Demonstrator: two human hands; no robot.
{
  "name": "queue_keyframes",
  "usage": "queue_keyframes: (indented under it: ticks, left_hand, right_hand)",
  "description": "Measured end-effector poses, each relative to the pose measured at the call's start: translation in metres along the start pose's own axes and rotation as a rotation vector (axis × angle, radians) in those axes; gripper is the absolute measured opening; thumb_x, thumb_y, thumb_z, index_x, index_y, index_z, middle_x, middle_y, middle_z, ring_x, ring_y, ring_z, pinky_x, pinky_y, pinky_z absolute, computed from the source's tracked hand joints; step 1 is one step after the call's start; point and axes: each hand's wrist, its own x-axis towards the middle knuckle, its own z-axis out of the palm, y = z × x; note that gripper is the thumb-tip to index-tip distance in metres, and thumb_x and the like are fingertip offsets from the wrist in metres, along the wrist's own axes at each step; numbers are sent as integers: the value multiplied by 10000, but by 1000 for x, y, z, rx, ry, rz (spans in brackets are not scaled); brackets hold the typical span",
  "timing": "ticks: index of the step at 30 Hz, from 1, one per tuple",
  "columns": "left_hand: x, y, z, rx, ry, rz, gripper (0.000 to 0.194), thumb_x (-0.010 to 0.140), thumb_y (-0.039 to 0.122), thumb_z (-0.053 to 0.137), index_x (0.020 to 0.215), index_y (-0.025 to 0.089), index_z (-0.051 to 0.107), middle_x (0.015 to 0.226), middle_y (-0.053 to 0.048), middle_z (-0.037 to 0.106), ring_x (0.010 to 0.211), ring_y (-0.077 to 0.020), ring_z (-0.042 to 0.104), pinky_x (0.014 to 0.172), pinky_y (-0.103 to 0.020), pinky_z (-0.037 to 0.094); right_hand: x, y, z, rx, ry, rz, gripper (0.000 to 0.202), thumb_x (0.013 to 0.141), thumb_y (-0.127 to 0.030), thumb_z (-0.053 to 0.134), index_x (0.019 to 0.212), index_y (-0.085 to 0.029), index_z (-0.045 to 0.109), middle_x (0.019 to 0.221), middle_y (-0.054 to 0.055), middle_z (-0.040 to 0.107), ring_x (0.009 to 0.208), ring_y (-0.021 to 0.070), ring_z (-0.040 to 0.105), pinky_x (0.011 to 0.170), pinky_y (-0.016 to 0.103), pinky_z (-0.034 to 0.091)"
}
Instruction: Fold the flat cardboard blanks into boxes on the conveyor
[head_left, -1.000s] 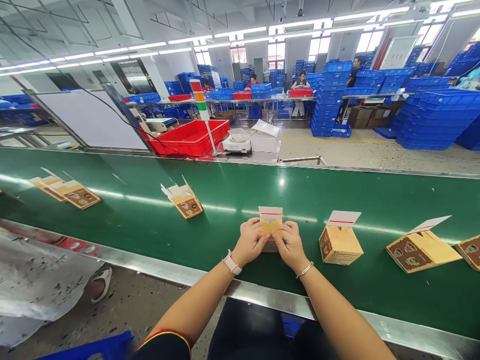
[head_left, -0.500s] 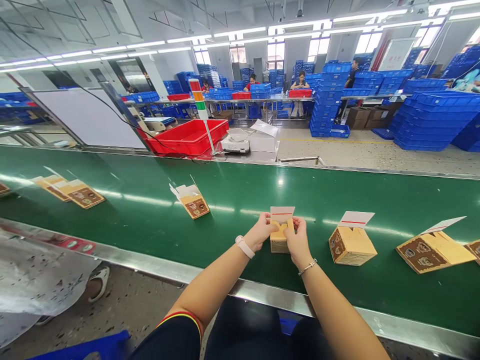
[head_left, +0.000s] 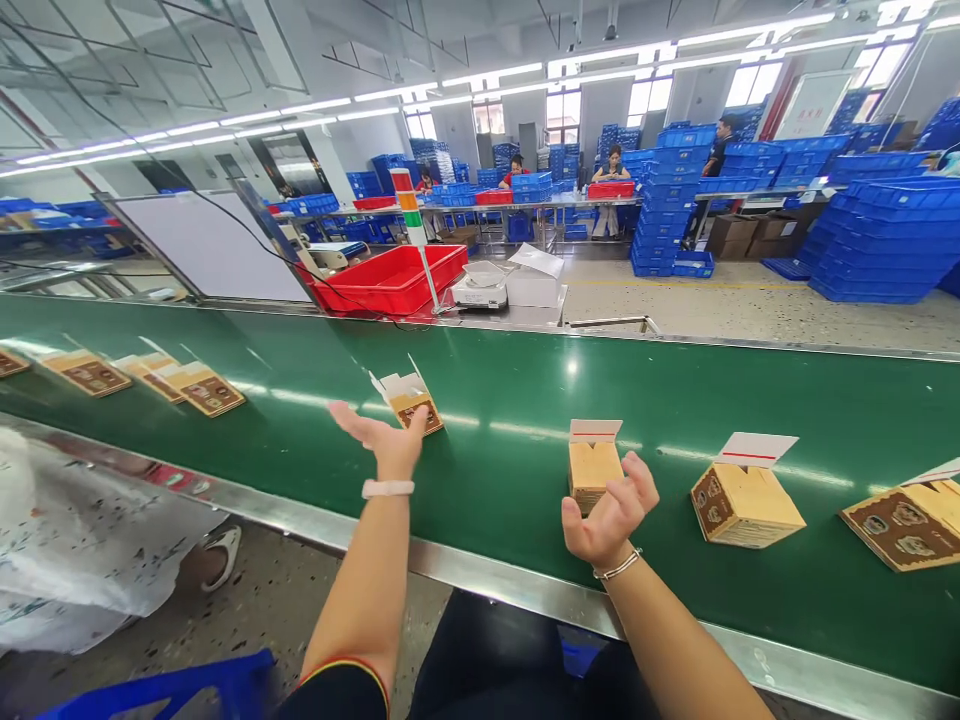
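My left hand (head_left: 386,437) is spread, its fingers pointing left and its thumb in front of a brown and tan carton (head_left: 409,400) with raised white flaps. Whether it touches that carton I cannot tell. Palm up, my right hand (head_left: 611,510) has loosely curled, parted fingers and nothing in it. Just beyond it stands a tan carton (head_left: 596,468), its side flaps folded in and its white lid with a red line standing up. Another such carton (head_left: 746,505) is to the right, and a larger brown-printed one (head_left: 911,525) lies at the right edge.
Several cartons (head_left: 214,392) lie leftward on the green conveyor belt (head_left: 495,385). Metal rails (head_left: 465,575) edge the belt. Behind it are a red bin (head_left: 397,290), a scale (head_left: 480,290) and a signal light (head_left: 409,205). A person's patterned garment (head_left: 90,540) is at lower left.
Both hands have let go of the tan carton, whose side flaps now lie folded in. My left hand has swung left to the carton with raised flaps; my right hand has drawn back slightly.
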Motion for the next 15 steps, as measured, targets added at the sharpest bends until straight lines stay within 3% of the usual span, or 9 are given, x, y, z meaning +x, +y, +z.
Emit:
queue_keyframes:
  ticks: [2, 4, 5, 7, 9, 11, 15]
  left_hand:
    - [29, -21, -7, -52, -219, -100, 1138, 550, 314, 790, 1431, 136, 92, 1505, -254, 149, 1436, -382, 150, 1157, -547, 144]
    - [43, -37, -6, -121, -443, -155, 1014, 559, 294, 767, 1400, 172, 215, 1391, -212, 385, 1334, -358, 381, 1115, -572, 250]
    - [45, -43, -4, -131, -499, -162, 948, 560, 296, 762, 1369, 181, 281, 1311, -184, 469, 1275, -343, 454, 1093, -581, 287]
    - [41, -50, 4, -99, -500, -134, 913, 535, 309, 783, 1329, 187, 350, 1265, -163, 503, 1259, -339, 469, 1086, -587, 296]
    - [37, -49, 13, -86, -471, -81, 1032, 481, 315, 826, 1369, 206, 311, 1390, -187, 399, 1360, -356, 351, 1112, -570, 261]
    - [37, -42, 23, -130, -544, -58, 1175, 429, 319, 860, 1419, 240, 233, 1486, -194, 291, 1416, -361, 254, 1116, -564, 257]
    - [41, -19, 46, -299, -832, -123, 1229, 387, 327, 888, 1422, 268, 228, 1383, -168, 470, 1258, -328, 490, 1035, -543, 387]
  right_hand:
    - [-4, -3, 2, 48, -31, -17, 413, 737, -299, 555, 1112, -292, 382, 1148, 90, 360, 1131, 304, 433, 948, 597, 416]
    - [-6, -4, 3, 80, -94, -20, 403, 737, -254, 558, 1106, -286, 399, 1150, 90, 377, 1110, 291, 458, 936, 586, 437]
    - [-8, -4, 3, 96, -144, -21, 401, 739, -232, 555, 1109, -282, 407, 1153, 92, 391, 1097, 285, 476, 919, 574, 453]
    - [-9, -5, 3, 126, -254, -25, 406, 746, -196, 546, 1124, -273, 420, 1158, 98, 426, 1070, 276, 516, 876, 541, 489]
    - [-10, -6, 3, 145, -321, -42, 411, 749, -177, 543, 1135, -263, 433, 1153, 105, 458, 1053, 273, 544, 839, 515, 515]
    - [-10, -8, 2, 150, -338, -82, 399, 747, -165, 543, 1122, -265, 452, 1133, 101, 486, 1045, 273, 563, 818, 509, 531]
    - [-9, -13, -3, 181, -342, -174, 366, 745, -139, 541, 1084, -268, 493, 1087, 87, 528, 1029, 266, 588, 792, 494, 554]
